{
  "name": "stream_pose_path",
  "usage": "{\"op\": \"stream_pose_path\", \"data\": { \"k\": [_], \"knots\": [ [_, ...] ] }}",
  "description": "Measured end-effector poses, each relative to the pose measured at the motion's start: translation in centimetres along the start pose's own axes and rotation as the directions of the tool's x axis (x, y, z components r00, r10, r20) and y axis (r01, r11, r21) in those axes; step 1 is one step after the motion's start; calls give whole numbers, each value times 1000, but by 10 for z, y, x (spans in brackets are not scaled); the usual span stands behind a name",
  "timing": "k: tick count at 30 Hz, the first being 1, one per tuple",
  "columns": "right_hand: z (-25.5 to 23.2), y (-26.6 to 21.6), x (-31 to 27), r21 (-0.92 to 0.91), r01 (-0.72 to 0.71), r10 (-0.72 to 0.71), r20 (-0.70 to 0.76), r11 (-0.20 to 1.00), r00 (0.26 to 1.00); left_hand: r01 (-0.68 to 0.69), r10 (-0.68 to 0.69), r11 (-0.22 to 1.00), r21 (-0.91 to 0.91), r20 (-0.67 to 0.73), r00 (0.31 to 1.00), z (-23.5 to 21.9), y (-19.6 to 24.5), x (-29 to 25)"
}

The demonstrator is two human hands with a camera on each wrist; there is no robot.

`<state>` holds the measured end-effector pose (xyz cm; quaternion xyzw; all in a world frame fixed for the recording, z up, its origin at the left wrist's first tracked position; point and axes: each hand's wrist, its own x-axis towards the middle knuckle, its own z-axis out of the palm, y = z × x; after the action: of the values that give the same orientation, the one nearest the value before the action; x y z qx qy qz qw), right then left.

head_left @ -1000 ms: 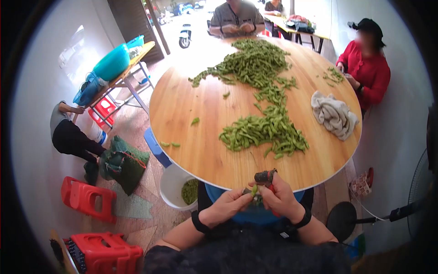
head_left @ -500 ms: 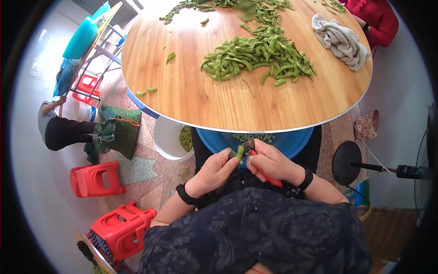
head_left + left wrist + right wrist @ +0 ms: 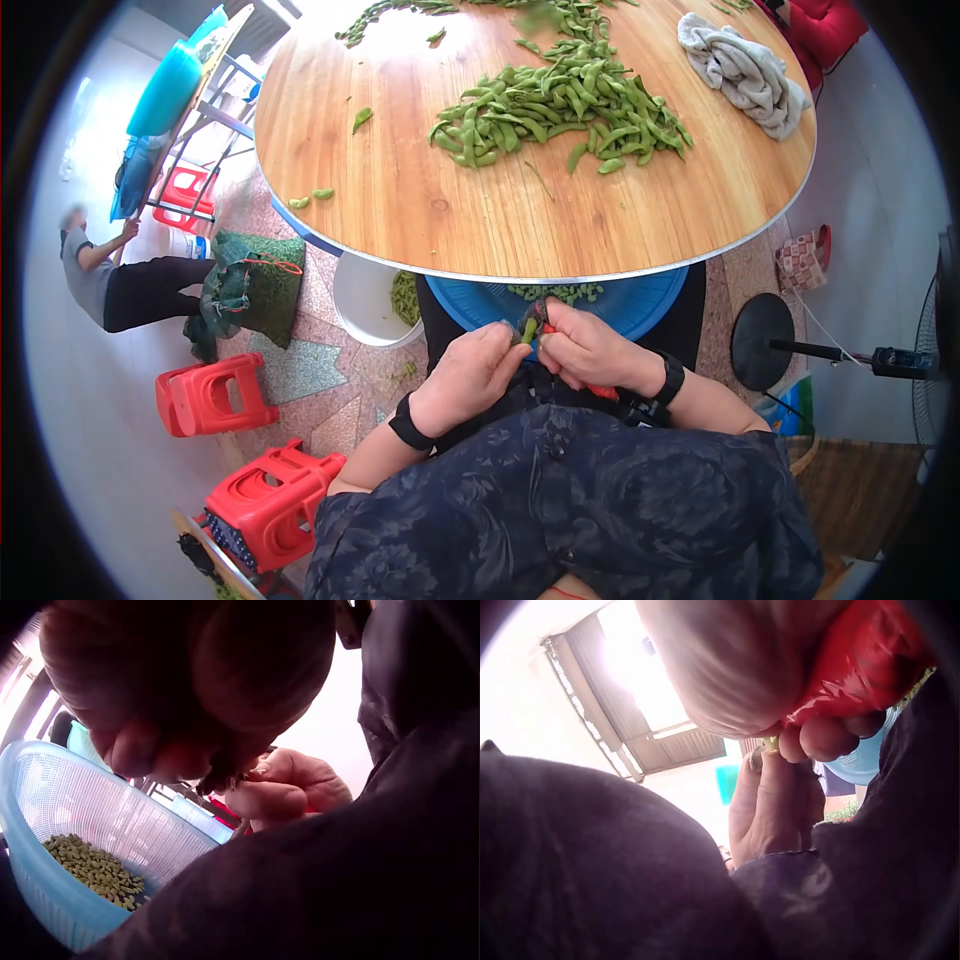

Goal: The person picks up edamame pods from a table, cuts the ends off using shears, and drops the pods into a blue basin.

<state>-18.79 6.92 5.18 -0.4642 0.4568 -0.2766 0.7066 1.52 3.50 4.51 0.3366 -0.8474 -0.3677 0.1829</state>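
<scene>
In the head view, the left hand [image 3: 473, 370] pinches a green pod [image 3: 529, 329] between thumb and finger. The right hand [image 3: 590, 345] grips a red-handled tool [image 3: 602, 391], its dark end close beside the pod. In the right wrist view the red handle [image 3: 862, 664] lies in the curled fingers. Both hands are over the near side of a blue basket [image 3: 640, 305], which holds shelled beans [image 3: 565, 292]; the left wrist view shows these beans [image 3: 94, 870] at the basket's bottom. The tool's tip is too small to make out.
A round wooden table [image 3: 400, 200] bears a pod heap [image 3: 560, 110] and a grey cloth [image 3: 745, 75]. A white bucket [image 3: 360, 305], red stools [image 3: 215, 393] and a green sack [image 3: 270, 285] stand left. At right is a fan stand [image 3: 762, 342].
The head view has tilted down, bringing the basket and lap into sight. Both hands stay close together around the pod and tool. The person at the far left has shifted slightly.
</scene>
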Motion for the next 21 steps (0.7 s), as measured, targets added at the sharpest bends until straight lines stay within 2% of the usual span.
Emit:
{"op": "stream_pose_path", "data": {
  "k": [1, 3, 4, 5, 6, 7, 8, 9, 10, 11, 12, 13, 14, 15, 16, 17, 18, 19, 20, 21],
  "knots": [
    [0, 1, 1, 2, 0, 0, -1, 1000, 1000, 0, 0, 1000, 0, 2, 1000, 0, -2, 0],
    [-1, 6, 4, 107, -2, 1, 3, 994, 1000, 98, -82, 979, -179, 97, 992, 2, -11, 1],
    [-2, 7, 6, 108, -1, 1, 0, 994, 1000, 97, -80, 979, -180, 100, 992, 4, -17, 3],
    [-3, 7, 8, 296, -23, 12, 39, 955, 999, 350, -228, 742, -572, 275, 934, 7, -26, 6],
    [-3, 9, 10, 472, -51, 15, 79, 880, 997, 551, -265, 304, -777, 487, 832, 9, -32, 7],
    [-4, 12, 11, 474, -50, 14, 78, 879, 997, 553, -264, 304, -776, 489, 832, 14, -36, 7],
    [-5, 18, 14, 585, -77, 26, 95, 807, 995, 552, -210, 20, -833, 537, 817, 21, -39, 8],
    [-7, 24, 17, 687, -103, 34, 113, 719, 993, 522, -143, -266, -810, 569, 810, 27, -41, 10],
    [-10, 33, 20, 698, -116, 55, 109, 706, 993, 513, -125, -290, -808, 563, 817, 32, -43, 13],
    [-10, 40, 22, 702, -110, 54, 102, 703, 993, 520, -121, -289, -804, 569, 813, 33, -45, 13],
    [-9, 43, 23, 675, -102, 91, 51, 731, 995, 553, -262, 208, -807, 498, 826, 32, -42, 17],
    [-9, 44, 23, 646, -94, 126, -3, 758, 992, 501, -343, 647, -574, 368, 864, 31, -40, 20],
    [-9, 44, 22, 648, -90, 128, -11, 756, 992, 164, -130, 970, -180, 187, 974, 28, -49, 18],
    [-7, 43, 23, 633, -87, 137, -30, 769, 990, 164, -129, 970, -182, 188, 974, 28, -47, 20],
    [-6, 43, 24, 616, -85, 142, -43, 783, 989, 6, -7, 1000, 9, 108, 994, 26, -44, 23],
    [-5, 42, 25, 614, -85, 137, -38, 784, 990, -138, 130, 967, 214, 55, 990, 23, -43, 24],
    [-4, 42, 26, 622, -75, 136, -52, 779, 989, -137, 129, 965, 221, 52, 990, 23, -41, 25],
    [-4, 42, 28, 630, -62, 134, -68, 774, 989, 141, -130, 983, -114, 97, 987, 24, -38, 26],
    [-4, 41, 28, 630, -54, 127, -71, 775, 989, 409, -345, 814, -411, 225, 911, 24, -37, 27],
    [-3, 41, 28, 631, -64, 148, -80, 773, 986, 405, -340, 819, -407, 225, 913, 24, -38, 27]
  ]
}}
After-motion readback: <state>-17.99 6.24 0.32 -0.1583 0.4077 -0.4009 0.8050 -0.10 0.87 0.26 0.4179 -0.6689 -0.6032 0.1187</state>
